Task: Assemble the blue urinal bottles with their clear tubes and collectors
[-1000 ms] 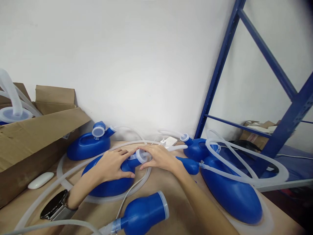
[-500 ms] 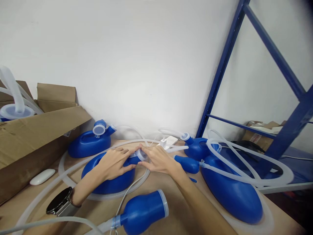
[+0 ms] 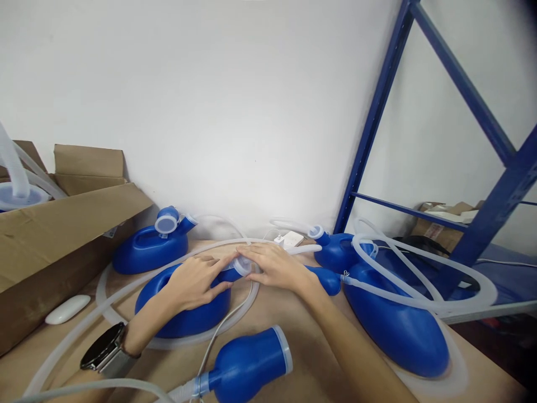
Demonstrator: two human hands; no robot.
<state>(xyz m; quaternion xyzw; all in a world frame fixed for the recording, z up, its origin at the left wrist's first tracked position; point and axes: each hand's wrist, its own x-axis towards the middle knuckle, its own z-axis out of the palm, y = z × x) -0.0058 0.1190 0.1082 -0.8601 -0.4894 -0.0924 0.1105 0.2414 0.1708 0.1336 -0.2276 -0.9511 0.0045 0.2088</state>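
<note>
A flat blue plastic bottle [image 3: 184, 313] lies on the table in front of me, its neck pointing right. My left hand [image 3: 195, 281] rests on top of the bottle, fingers on the neck. My right hand [image 3: 272, 267] meets it from the right, with its fingertips on the translucent cap [image 3: 242, 265] at the neck's end. A clear tube [image 3: 222, 327] loops around the bottle. On my left wrist sits a dark watch [image 3: 103, 352].
Another blue bottle [image 3: 149, 249] lies behind, a larger one [image 3: 398, 330] with coiled tubing to the right, a blue funnel piece [image 3: 247, 366] near me. A cardboard box [image 3: 54, 235] stands left, a white mouse [image 3: 67, 309] beside it, a blue shelf frame [image 3: 495, 196] right.
Both hands stay on the bottle's neck and cap with only small finger shifts. The view has drifted slightly.
</note>
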